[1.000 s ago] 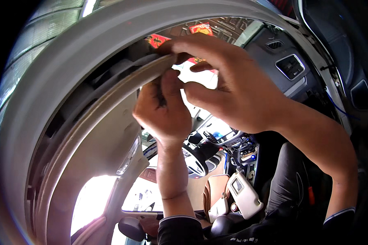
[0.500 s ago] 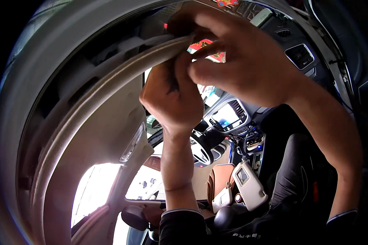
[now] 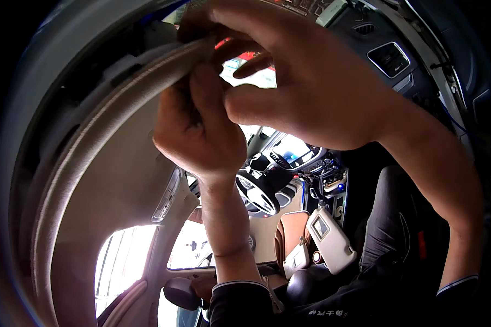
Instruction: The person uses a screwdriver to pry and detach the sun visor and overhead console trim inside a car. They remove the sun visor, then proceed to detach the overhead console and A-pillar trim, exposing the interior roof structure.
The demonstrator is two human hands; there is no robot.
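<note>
A long beige fabric-covered trim strip curves along the edge of a car's roof lining. My left hand is closed like a fist at the strip's far end, its thumb and bent index finger pressed against the underside. Over the same end reaches my right hand, with fingers curled round it and the thumb close beside my left hand. The right fingertips are in shadow and partly hidden, as is the very end of the strip.
Beige roof lining spreads left of my forearms. A steering wheel, a lit screen and an air vent lie beyond. Beige sun visors rest by a brown seat. A dark gap runs along the strip's outer side.
Both hands and the strip's end appear farther left and slightly higher. The car interior has shifted a little in view too. Both hands stay at the strip.
</note>
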